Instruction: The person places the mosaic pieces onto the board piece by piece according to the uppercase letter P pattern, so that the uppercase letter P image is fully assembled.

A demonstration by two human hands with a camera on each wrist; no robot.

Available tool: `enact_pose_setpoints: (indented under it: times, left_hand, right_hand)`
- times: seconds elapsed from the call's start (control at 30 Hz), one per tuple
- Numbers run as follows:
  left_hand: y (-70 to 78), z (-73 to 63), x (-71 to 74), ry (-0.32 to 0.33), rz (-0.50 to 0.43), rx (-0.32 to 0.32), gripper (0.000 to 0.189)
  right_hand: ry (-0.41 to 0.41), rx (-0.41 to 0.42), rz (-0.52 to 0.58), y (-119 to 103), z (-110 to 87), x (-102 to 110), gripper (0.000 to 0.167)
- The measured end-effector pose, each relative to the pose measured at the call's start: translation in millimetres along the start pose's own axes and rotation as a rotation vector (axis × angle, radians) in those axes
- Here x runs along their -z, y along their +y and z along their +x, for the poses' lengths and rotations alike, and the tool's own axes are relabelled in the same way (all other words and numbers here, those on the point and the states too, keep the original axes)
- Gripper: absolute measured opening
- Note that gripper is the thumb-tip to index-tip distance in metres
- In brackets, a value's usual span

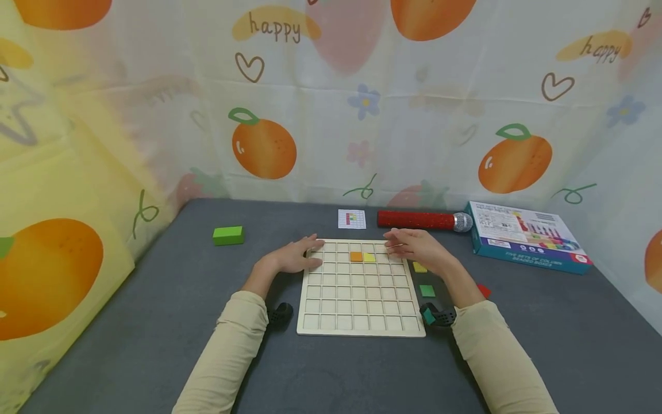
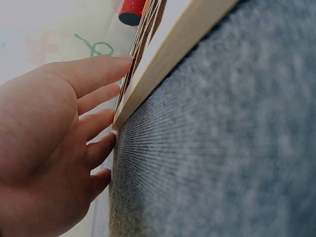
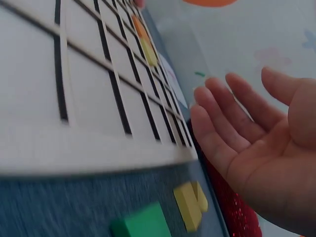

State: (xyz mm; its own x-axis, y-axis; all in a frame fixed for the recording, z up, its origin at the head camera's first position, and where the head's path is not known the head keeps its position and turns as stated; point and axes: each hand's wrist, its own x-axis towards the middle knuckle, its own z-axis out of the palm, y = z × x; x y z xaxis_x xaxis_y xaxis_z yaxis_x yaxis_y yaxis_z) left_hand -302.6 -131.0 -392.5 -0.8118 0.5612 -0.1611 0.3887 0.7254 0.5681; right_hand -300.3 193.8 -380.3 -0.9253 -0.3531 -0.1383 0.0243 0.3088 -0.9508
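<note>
A pale wooden grid board (image 1: 362, 325) lies flat on the dark table. In its upper rows an orange tile (image 1: 356, 257) sits beside a yellow tile (image 1: 369, 257); the other visible squares hold no tile. My left hand (image 1: 292, 256) is at the board's far left corner, and in the left wrist view its thumb and fingertips (image 2: 126, 63) meet the wooden edge. Over the far right corner hovers my right hand (image 1: 421, 247). Its fingers (image 3: 215, 131) are loosely bent, and the palm shows nothing held in the right wrist view.
Along the board's right side lie a yellow piece (image 1: 419, 267), a green piece (image 1: 427, 291) and a red piece (image 1: 484, 291), partly behind my forearm. Farther back are a small grid card (image 1: 351, 219), a red microphone (image 1: 419, 219) and a blue box (image 1: 527, 236). A green block (image 1: 228, 236) stands left.
</note>
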Motion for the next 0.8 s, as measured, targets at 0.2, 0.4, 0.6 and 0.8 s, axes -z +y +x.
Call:
enact_pose_setpoints:
  times: [0.2,0.4,0.6,0.8]
  left_hand:
    - [0.0,0.0,0.5,0.002,0.0,0.005,0.06]
    - [-1.5,2.1,-1.3,-0.002,0.005,0.006,0.059]
    - [-0.6,3.0,-1.3,-0.001,0.006,0.004,0.06]
    - [0.6,0.0,-0.6,-0.001,0.001,-0.001,0.06]
  right_hand:
    - [-0.057,0.001,-0.057,6,-5.6,15,0.051]
    - [-0.076,-0.004,-0.087,12,-9.5,24,0.049]
    - [-0.041,0.006,-0.105,18,-13.2,31,0.048]
    - [-0.016,0.011,-0.151,20,-17.2,34,0.05]
